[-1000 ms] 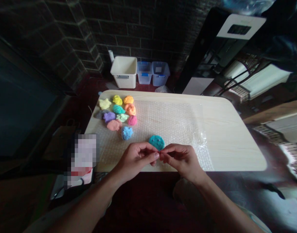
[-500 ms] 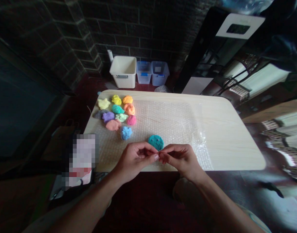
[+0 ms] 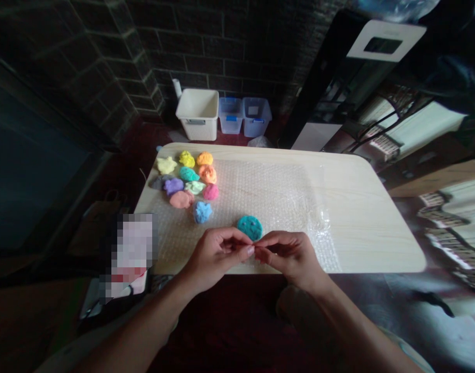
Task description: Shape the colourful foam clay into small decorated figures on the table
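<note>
My left hand and my right hand meet at their fingertips near the table's front edge. Thumb and forefinger are pinched on each hand; whatever lies between them is too small or hidden to make out. Just beyond the fingertips lies a flat, round teal clay disc with small dark spots on top, its near edge partly covered by my fingers. To the left of it sits a lump of blue clay on the bubble wrap.
Several coloured clay lumps, among them a pink one and a purple one, cluster at the left of the wooden table. Behind the table stand a white bin and two clear plastic boxes. A tall dispenser rises at the back right.
My hands stay almost in place, with fingertips still together. The right fingers have shifted very slightly, and more of the spots on the teal disc show.
</note>
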Motion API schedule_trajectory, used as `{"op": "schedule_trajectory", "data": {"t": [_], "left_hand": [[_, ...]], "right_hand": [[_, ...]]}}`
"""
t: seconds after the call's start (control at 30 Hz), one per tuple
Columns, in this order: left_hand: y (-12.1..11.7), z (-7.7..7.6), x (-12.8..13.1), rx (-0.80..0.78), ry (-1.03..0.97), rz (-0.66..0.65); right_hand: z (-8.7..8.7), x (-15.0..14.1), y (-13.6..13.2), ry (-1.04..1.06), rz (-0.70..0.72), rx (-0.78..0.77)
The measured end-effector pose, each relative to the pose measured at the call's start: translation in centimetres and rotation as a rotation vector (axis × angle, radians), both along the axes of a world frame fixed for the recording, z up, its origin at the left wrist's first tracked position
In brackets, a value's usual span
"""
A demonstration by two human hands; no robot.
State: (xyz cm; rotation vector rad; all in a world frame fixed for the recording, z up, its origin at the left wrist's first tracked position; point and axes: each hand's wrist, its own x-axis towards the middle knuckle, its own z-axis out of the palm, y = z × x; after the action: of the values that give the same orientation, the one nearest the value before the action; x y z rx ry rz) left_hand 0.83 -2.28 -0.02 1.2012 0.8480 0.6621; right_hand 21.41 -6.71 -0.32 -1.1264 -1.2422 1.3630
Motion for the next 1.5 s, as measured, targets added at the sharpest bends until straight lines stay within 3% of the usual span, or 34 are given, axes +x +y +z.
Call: {"op": "schedule_trajectory", "data": {"t": [0.37, 0.53, 0.8, 1.13, 1.5], "left_hand": [[0.1, 0.2, 0.2, -0.115, -0.051, -0.035], [0.0, 0.3, 0.4, -0.168, -0.116, -0.033], [0.0, 0.3, 0.5, -0.196, -0.135, 0.001], [-0.1, 0.0, 0.2, -0.145, -0.13, -0.009], [0.0, 0.0, 0.3, -0.194, -0.19, -0.024]], "right_hand": [[0.6, 0.0, 0.1, -0.04, 0.004, 0.079], [0.7, 0.0, 0.0, -0.054, 0.006, 0.002], [0.6, 0.0, 0.1, 0.034, 0.003, -0.041], [0.3, 0.0, 0.1, 0.011, -0.032, 0.035], [1.6, -0.4, 0.7, 0.223, 0.112, -0.083]]}}
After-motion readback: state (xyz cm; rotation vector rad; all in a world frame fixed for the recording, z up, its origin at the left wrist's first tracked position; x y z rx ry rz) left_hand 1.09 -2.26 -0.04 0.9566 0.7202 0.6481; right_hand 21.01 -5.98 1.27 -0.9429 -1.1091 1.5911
